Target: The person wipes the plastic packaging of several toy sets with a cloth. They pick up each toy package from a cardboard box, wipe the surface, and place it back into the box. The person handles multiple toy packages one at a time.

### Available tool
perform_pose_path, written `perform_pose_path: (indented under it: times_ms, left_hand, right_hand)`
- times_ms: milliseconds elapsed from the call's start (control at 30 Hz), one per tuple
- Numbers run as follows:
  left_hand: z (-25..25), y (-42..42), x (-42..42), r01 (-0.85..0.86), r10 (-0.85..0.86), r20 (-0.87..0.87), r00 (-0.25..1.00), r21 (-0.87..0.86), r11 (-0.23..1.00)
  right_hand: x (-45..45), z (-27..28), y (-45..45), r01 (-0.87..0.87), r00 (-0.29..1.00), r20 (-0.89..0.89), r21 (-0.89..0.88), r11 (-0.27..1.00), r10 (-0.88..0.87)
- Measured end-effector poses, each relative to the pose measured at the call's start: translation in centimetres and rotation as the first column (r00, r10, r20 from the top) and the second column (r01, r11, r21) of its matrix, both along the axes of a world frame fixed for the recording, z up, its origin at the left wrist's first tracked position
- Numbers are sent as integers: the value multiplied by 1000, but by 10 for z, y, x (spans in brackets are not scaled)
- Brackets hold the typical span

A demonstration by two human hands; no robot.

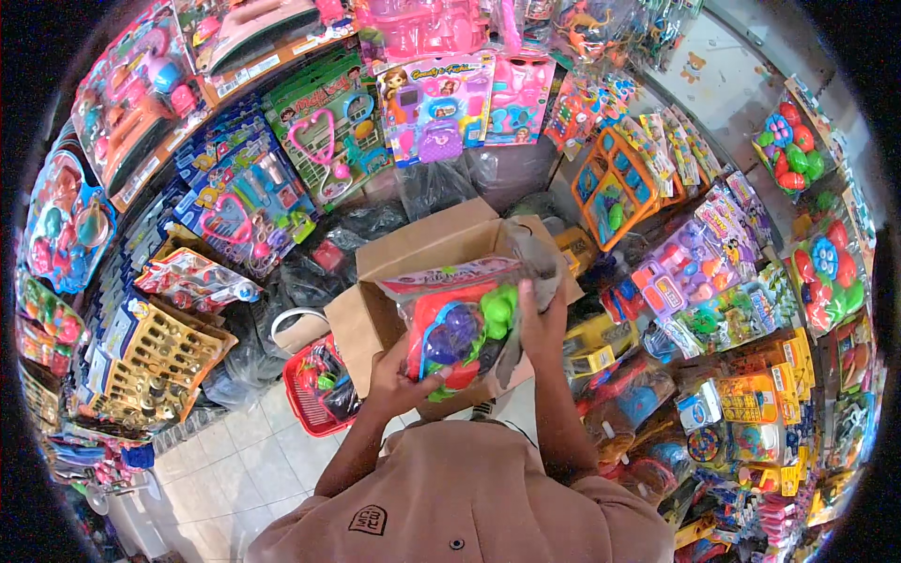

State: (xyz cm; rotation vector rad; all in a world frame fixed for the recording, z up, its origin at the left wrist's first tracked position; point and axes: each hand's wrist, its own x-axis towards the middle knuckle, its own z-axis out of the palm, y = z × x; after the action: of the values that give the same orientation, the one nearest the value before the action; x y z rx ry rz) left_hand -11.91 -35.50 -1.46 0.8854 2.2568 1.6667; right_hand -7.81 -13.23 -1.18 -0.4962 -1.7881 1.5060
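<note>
Both my hands hold a clear plastic bag of toy fruit (454, 334) above an opened cardboard box (426, 232). Purple, green and red plastic pieces show through the bag, which has a printed header along its top. My left hand (405, 380) grips the lower left corner, its thumb on the front. On the right side, my right hand (543, 320) holds the bag's edge, and a dark translucent plastic wrap (531, 253) hangs by its fingers. The box's flaps stand spread around the bag, which hides most of the inside.
A red plastic basket (299, 394) with small toys sits on the tiled floor (232, 457), left of the box. Carded toys hang all around, among them a doctor set (331, 134) and orange-framed toy packs (616, 190). Dark plastic bags (303, 281) lie behind the box.
</note>
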Motion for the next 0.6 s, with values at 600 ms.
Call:
perform_pose_path:
  times_ms: [600]
  left_hand:
    - [-13, -14, -32, 181, -179, 141, 974, -2, 983]
  right_hand:
    - [-12, -23, -7, 65, 996, -35, -327, 943, -81]
